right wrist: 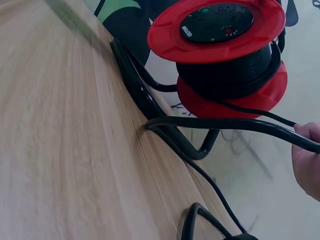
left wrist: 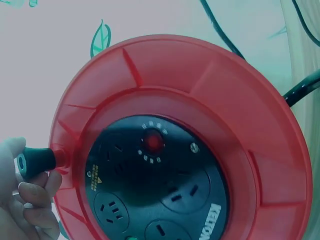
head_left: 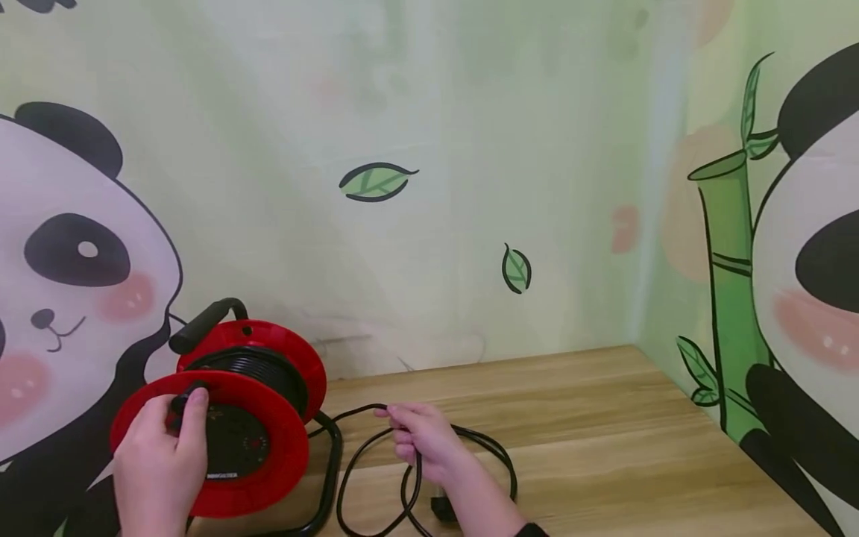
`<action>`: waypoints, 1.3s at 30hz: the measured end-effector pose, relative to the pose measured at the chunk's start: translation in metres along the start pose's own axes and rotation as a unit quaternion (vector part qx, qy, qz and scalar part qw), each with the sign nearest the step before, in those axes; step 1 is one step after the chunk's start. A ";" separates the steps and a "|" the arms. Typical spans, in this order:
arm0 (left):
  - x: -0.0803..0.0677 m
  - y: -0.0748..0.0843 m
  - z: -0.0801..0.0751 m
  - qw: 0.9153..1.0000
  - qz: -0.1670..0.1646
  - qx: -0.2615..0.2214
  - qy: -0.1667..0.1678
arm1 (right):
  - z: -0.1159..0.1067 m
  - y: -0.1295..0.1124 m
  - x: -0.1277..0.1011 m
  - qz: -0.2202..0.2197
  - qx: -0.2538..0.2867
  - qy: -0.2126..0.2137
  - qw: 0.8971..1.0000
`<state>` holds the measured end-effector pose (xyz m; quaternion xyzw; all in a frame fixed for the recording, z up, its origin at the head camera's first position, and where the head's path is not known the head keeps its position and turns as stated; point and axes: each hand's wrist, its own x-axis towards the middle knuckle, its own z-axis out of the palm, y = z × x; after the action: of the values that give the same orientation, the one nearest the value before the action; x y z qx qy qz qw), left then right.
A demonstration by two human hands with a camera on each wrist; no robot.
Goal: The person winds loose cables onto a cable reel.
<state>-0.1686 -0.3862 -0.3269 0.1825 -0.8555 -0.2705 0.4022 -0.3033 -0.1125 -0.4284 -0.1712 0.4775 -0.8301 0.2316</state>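
A cable reel (head_left: 285, 466) with two red discs stands at the left of the table, black cable (head_left: 268, 371) wound between them. On its front disc, my left hand (head_left: 161, 459) grips the dark winding knob (left wrist: 39, 162) between thumb and fingers. The black socket panel (left wrist: 150, 192) in the disc's middle shows best in the left wrist view. To the right of the reel, my right hand (head_left: 426, 441) holds the loose cable, which runs from the reel into its curled fingers. Loops of cable hang and lie around that hand. A black plug (head_left: 443, 509) sits partly hidden behind the right forearm.
The reel's black tube stand (head_left: 331, 466) reaches right across the wooden table (head_left: 604, 447). A black carrying handle (head_left: 204, 328) rises at the reel's back. A panda-printed backdrop (head_left: 436, 224) closes off the rear and right side.
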 end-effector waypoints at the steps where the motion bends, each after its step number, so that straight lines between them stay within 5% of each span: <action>1: 0.000 0.001 0.000 1.000 0.004 -0.001 -0.002 | 0.002 0.000 0.000 0.003 0.007 -0.006 1.000; 12: -0.007 0.011 0.007 0.997 0.047 0.040 -0.054 | 0.019 0.009 0.001 0.040 0.034 -0.034 0.998; 25: -0.008 0.017 0.010 0.997 0.045 0.050 -0.048 | 0.014 0.004 -0.004 0.052 0.028 -0.034 0.998; 39: -0.007 0.018 0.006 0.994 0.042 0.069 -0.069 | -0.013 -0.038 -0.019 0.057 0.060 -0.030 0.996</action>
<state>-0.1711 -0.3662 -0.3236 0.1543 -0.9045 -0.2058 0.3401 -0.3029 -0.0760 -0.4025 -0.1541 0.4289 -0.8371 0.3025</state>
